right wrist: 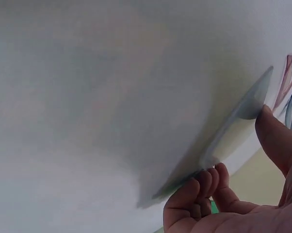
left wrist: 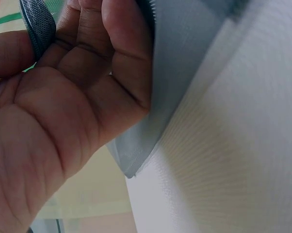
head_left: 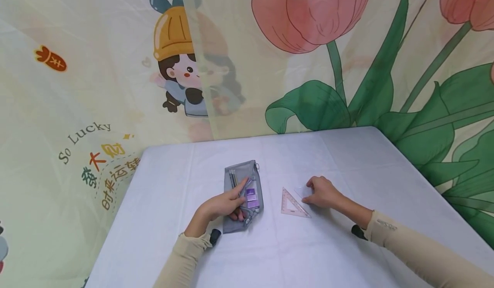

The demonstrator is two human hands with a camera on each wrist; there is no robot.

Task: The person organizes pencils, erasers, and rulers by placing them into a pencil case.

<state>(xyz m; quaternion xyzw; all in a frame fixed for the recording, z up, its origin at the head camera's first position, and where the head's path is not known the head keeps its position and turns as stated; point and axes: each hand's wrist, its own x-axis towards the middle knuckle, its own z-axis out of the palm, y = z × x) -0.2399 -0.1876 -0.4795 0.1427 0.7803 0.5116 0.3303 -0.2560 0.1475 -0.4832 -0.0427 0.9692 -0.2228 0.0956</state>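
A grey mesh pencil case (head_left: 240,169) lies on the table, with pencils (head_left: 233,180) and purple blocks (head_left: 251,197) showing inside. My left hand (head_left: 224,203) grips its zipped edge (left wrist: 38,26), which passes between thumb and fingers in the left wrist view. To the right, my right hand (head_left: 324,192) pinches a thin clear plastic piece (right wrist: 252,104) between thumb and fingers. Its end is pointed in the right wrist view, and its full outline is hidden. A pinkish clear set square (head_left: 295,213) lies flat between the pencil case and my right hand.
A white cloth covers the table (head_left: 170,185). Behind it hangs a printed curtain (head_left: 108,65) with tulips and a cartoon figure. A dark wrist device (head_left: 215,237) sits at the left cuff, and another (head_left: 358,232) at the right cuff.
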